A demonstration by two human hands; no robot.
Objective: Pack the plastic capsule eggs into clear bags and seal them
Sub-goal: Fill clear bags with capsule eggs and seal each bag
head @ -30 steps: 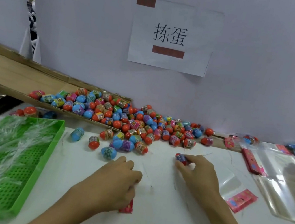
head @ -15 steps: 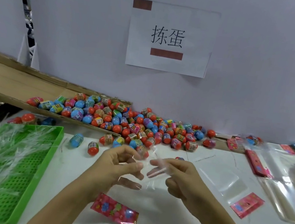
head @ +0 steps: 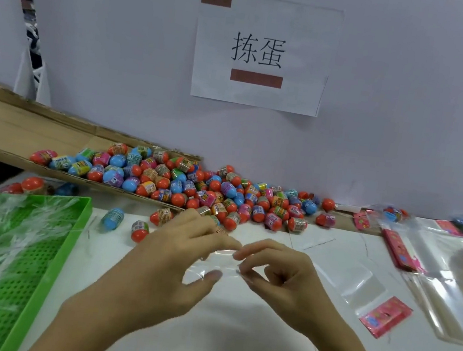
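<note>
A heap of orange, blue and purple capsule eggs (head: 210, 193) lies along the wall at the back of the white table. Both my hands hover over the middle of the table with a small clear bag (head: 224, 263) between them. My left hand (head: 180, 254) pinches the bag's upper edge with thumb and fingers. My right hand (head: 279, 274) pinches the same edge from the right. The bag is see-through and hard to make out; I cannot tell whether anything is inside.
A green perforated tray (head: 41, 273) holding crinkled clear film stands at the left. A cardboard chute (head: 22, 128) slopes down into the eggs. Clear bags (head: 447, 283) and pink header cards (head: 386, 316) lie at the right. Loose eggs (head: 112, 218) sit near the tray.
My hands left the table, lifted a clear bag and now pinch its edge between them. The pink header seen below my hands half a second ago is out of sight.
</note>
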